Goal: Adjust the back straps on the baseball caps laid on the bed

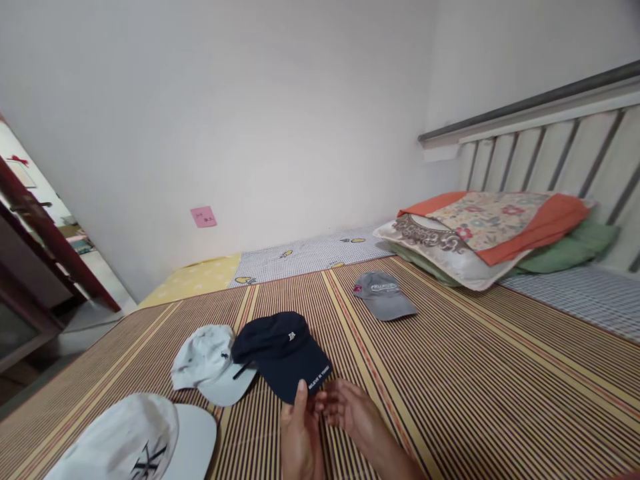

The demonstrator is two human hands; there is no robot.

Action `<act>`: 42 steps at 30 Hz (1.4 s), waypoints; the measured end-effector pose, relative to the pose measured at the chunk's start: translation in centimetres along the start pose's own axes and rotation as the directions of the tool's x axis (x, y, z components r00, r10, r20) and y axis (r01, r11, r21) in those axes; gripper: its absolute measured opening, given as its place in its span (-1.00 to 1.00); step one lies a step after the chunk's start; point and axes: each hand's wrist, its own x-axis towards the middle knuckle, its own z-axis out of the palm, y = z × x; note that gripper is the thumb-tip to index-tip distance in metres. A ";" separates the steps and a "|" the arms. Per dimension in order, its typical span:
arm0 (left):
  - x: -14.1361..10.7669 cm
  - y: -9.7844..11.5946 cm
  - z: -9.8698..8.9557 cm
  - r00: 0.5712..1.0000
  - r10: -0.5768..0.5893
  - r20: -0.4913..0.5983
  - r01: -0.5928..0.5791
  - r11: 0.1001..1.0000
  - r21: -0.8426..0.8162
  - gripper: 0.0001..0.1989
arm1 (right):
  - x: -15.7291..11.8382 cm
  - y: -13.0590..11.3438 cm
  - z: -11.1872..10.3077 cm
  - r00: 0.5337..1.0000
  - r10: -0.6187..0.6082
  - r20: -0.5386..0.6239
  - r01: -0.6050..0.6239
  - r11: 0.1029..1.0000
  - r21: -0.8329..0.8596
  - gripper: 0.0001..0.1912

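A navy cap [280,347] with a small white emblem and lettering on its brim lies near the middle, its rear overlapping a pale blue-white cap [210,360]. My left hand [301,433] pinches the brim's front edge, thumb on top. Close to the brim's right corner is my right hand [353,410], fingers loosely curled and apart, holding nothing that shows. A white cap [125,440] with dark letters sits at the lower left. Farther back, right of the navy cap, rests a grey cap [384,295].
A striped mat [480,373] covers the bed. Pillows [450,247] with an orange-edged floral cloth [500,213] lie at the back right by the slatted headboard [545,157]. A pink note [203,217] is on the wall. A doorway stands at far left.
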 end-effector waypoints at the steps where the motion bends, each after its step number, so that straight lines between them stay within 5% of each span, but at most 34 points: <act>1: 0.0 0.0 0.0 1.000 0.003 0.001 -0.003 1.000 -0.004 -0.49 | 0.0 -0.4 -0.1 1.000 0.008 -0.005 -0.008 0.998 0.055 -0.42; 8: -0.7 -1.2 0.6 0.996 -0.058 0.074 0.060 0.998 -0.013 -0.50 | 0.0 -2.8 -1.0 1.000 0.010 -0.006 -0.008 0.949 0.316 -0.51; 16: -0.7 -2.3 0.4 0.926 -0.350 0.142 0.354 0.935 0.002 -0.68 | 0.2 -5.3 -2.8 0.994 -0.048 -0.102 0.081 0.936 0.344 -0.50; 23: 0.3 -2.5 -0.5 0.934 -0.350 0.066 0.351 0.936 -0.008 -0.91 | 0.3 -4.7 -3.4 0.990 -0.080 -0.113 0.109 0.954 0.279 -0.48; 36: 2.0 -0.3 -1.6 0.938 -0.342 0.051 0.345 0.921 -0.178 -0.57 | -0.3 -4.6 -2.2 0.998 0.050 -0.046 -0.030 0.933 0.360 -0.52; 42: 1.8 0.1 -1.5 0.934 -0.346 0.091 0.356 0.920 -0.162 -0.47 | -0.5 -4.9 -2.4 0.995 0.008 -0.097 0.022 0.950 0.311 -0.62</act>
